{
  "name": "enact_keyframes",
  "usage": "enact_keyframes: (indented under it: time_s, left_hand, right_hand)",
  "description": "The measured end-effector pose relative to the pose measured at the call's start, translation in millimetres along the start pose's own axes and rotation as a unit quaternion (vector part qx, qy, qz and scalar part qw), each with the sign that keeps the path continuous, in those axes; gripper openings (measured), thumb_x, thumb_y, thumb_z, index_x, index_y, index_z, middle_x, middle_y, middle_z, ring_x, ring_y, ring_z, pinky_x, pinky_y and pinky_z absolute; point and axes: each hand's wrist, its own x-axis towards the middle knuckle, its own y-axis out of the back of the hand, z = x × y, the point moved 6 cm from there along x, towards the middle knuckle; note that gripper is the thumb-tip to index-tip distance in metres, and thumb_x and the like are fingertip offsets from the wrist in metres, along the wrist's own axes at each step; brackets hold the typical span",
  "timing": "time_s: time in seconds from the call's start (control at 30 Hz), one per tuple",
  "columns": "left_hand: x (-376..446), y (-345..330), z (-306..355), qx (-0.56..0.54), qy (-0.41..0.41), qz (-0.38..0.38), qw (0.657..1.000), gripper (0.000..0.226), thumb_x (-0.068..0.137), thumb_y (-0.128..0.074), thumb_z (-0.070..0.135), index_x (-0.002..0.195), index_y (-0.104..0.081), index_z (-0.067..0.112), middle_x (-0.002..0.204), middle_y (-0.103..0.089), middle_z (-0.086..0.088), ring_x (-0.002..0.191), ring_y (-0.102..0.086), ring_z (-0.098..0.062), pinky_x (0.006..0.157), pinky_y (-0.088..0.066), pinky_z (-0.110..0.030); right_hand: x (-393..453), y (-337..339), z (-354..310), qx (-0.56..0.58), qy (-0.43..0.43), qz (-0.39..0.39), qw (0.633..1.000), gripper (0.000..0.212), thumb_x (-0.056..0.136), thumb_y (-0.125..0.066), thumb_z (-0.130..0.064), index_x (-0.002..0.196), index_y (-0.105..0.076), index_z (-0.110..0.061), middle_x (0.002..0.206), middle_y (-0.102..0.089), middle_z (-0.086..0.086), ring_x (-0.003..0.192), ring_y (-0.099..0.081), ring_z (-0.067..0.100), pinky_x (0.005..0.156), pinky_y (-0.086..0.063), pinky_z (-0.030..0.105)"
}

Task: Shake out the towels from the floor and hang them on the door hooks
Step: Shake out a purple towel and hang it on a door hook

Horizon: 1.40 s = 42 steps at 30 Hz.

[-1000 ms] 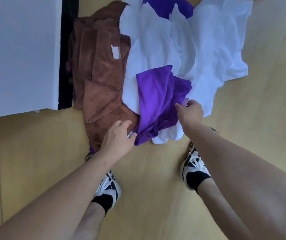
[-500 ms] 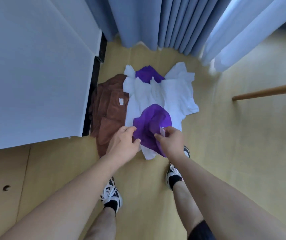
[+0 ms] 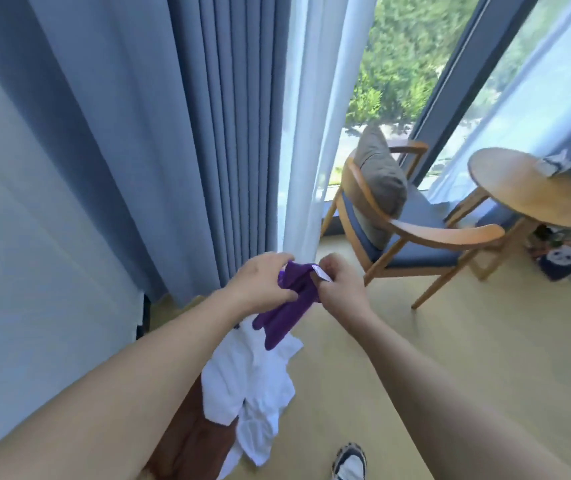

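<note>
Purple towel (image 3: 289, 303), bunched and white-tagged, hangs gripped by left hand (image 3: 263, 289) and right hand (image 3: 341, 289) fingers.

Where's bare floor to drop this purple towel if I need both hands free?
Bare floor lies to the right of the white towels, between them and the wooden chair. It is crowded on the left: white and brown towels fill the strip by the blue curtain.
</note>
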Motion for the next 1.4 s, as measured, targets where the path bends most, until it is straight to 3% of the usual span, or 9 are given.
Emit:
enact_keyframes:
  time_s: [0.3, 0.47, 0.6, 0.67, 0.9, 1.03, 1.17, 1.3, 1.4]
  left_hand:
    - [6.1, 42.1, 232.9, -0.052, -0.116, 0.172, 0.977, 0.007, 0.095, -0.058, 0.031, 0.089, -0.061, 0.028, 0.081, -0.064, 0.003, 0.087, -0.06, -0.025, 0.073, -0.044, -0.033]
    - [23.5, -1.7, 377.5, -0.054, -0.203, 0.169, 0.963, 0.01, 0.089, -0.058, 0.042, 0.089, -0.067, 0.047, 0.085, -0.069, 0.011, 0.089, -0.063, -0.017, 0.09, -0.048, -0.037]
    - [33.4, -49.0, 483.6, 0.001, -0.267, 0.091, 0.959, 0.014, 0.098, -0.057, 0.029, 0.092, -0.064, 0.04, 0.085, -0.06, 0.01, 0.086, -0.059, -0.016, 0.062, -0.037, -0.007]
    - [39.0, -66.2, 529.0, -0.024, -0.299, 0.066, 0.952, 0.013, 0.098, -0.058, 0.027, 0.092, -0.068, 0.034, 0.085, -0.063, 0.01, 0.086, -0.061, -0.015, 0.062, -0.038, -0.012]
    - [74.5, -136.1, 657.8, -0.048, -0.375, -0.04, 0.925, 0.02, 0.096, -0.063, 0.04, 0.088, -0.072, 0.024, 0.087, -0.066, 0.0, 0.085, -0.062, -0.02, 0.074, -0.054, -0.032]
    - [111.3, -184.1, 717.3, -0.045, -0.405, -0.13, 0.904, 0.027, 0.098, -0.059, 0.046, 0.089, -0.064, 0.021, 0.075, -0.058, 0.007, 0.073, -0.058, -0.011, 0.053, -0.04, -0.008]
    - [170.4, -245.9, 751.4, -0.086, -0.391, -0.344, 0.849, 0.033, 0.086, -0.073, 0.041, 0.111, -0.068, 0.021, 0.101, -0.076, 0.001, 0.097, -0.072, -0.019, 0.09, -0.058, -0.037]
    - [244.9, -277.9, 769.1, 0.001, -0.371, -0.376, 0.849, 0.026, 0.082, -0.078, 0.033, 0.106, -0.073, 0.024, 0.106, -0.075, 0.001, 0.098, -0.072, -0.019, 0.093, -0.058, -0.043]
    - [305.3, -267.7, 791.2, 0.007, -0.381, -0.352, 0.855, 0.014, 0.083, -0.077, 0.033, 0.096, -0.076, 0.027, 0.1, -0.075, 0.003, 0.095, -0.071, -0.018, 0.09, -0.057, -0.037]
  right_hand:
    - [-24.2, 238.4, -29.3, 0.047, 0.1, 0.099, 0.989, 0.008, 0.088, -0.067, -0.023, 0.089, -0.066, -0.014, 0.077, -0.062, -0.003, 0.071, -0.058, 0.013, 0.059, -0.044, 0.022]
    - [-33.4, 353.2, 33.7, 0.066, 0.077, -0.008, 0.995, 0.031, 0.082, -0.08, -0.025, 0.105, -0.067, -0.009, 0.099, -0.07, 0.021, 0.095, -0.069, 0.036, 0.084, -0.057, 0.052]
    - [-63.4, 434.7, 68.2, 0.1, 0.075, -0.098, 0.987, 0.039, 0.084, -0.079, -0.03, 0.119, -0.066, -0.019, 0.108, -0.072, 0.007, 0.104, -0.069, 0.026, 0.093, -0.054, 0.049]
    - [-75.1, 476.6, 83.4, 0.151, 0.083, -0.093, 0.981, 0.036, 0.091, -0.072, -0.035, 0.124, -0.065, -0.021, 0.116, -0.072, 0.006, 0.11, -0.068, 0.026, 0.097, -0.052, 0.046]
    - [-75.1, 592.3, 158.5, 0.222, 0.054, 0.166, 0.959, 0.016, 0.096, -0.067, -0.016, 0.108, -0.073, -0.008, 0.103, -0.075, 0.011, 0.094, -0.072, 0.027, 0.085, -0.058, 0.047]
    - [-58.6, 654.7, 194.3, 0.225, 0.021, 0.309, 0.924, 0.013, 0.094, -0.069, -0.018, 0.097, -0.075, -0.006, 0.09, -0.075, 0.011, 0.08, -0.071, 0.023, 0.076, -0.059, 0.048]
    - [-20.8, 719.1, 225.8, 0.228, -0.007, 0.404, 0.886, 0.011, 0.092, -0.07, -0.017, 0.085, -0.076, -0.012, 0.083, -0.075, 0.011, 0.075, -0.068, 0.022, 0.079, -0.058, 0.051]
    - [27.2, 767.9, 243.3, 0.246, -0.046, 0.461, 0.852, 0.017, 0.095, -0.066, -0.015, 0.078, -0.072, -0.016, 0.069, -0.069, -0.002, 0.064, -0.063, 0.015, 0.058, -0.052, 0.029]
    - [58.6, 804.1, 260.6, 0.265, -0.077, 0.511, 0.814, 0.014, 0.096, -0.064, -0.019, 0.087, -0.07, -0.01, 0.077, -0.063, 0.006, 0.069, -0.057, 0.021, 0.06, -0.048, 0.033]
